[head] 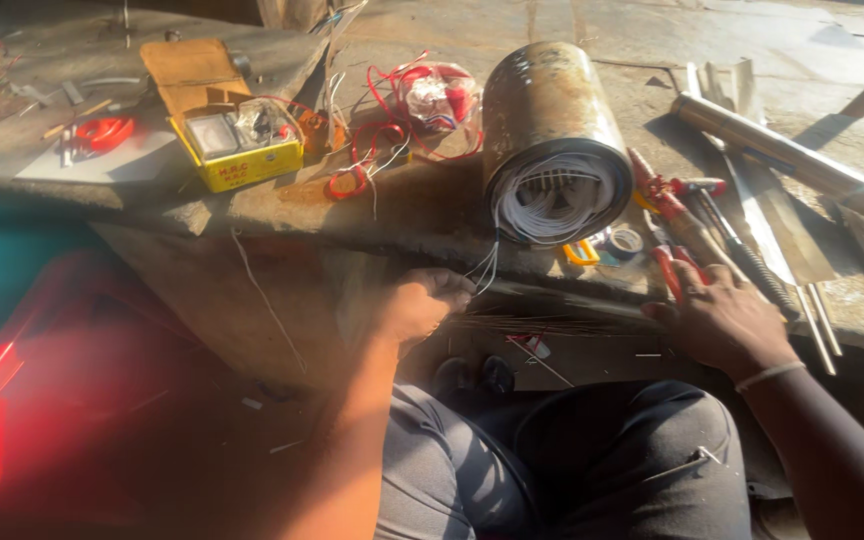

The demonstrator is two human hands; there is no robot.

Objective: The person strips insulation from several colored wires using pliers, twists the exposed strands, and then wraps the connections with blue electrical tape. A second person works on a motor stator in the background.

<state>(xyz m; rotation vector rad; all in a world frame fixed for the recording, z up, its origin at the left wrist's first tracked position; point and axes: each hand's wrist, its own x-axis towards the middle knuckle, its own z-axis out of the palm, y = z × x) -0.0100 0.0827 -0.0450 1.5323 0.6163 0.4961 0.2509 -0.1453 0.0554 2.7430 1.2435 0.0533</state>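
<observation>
At bench edge, left hand (420, 305) pinching white wires (487, 268)

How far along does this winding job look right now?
Done: white sleeves already line the slots of the metal cylinder. In hand: the left hand pinches thin wires trailing from it, while the right hand rests at the bench edge. Left: red wire and pliers lie unused.

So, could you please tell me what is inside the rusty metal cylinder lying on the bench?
The rusty metal cylinder holds white coiled windings at its open end, with thin white wires trailing down towards the left hand. How deep they run is hidden by the wall.
</observation>
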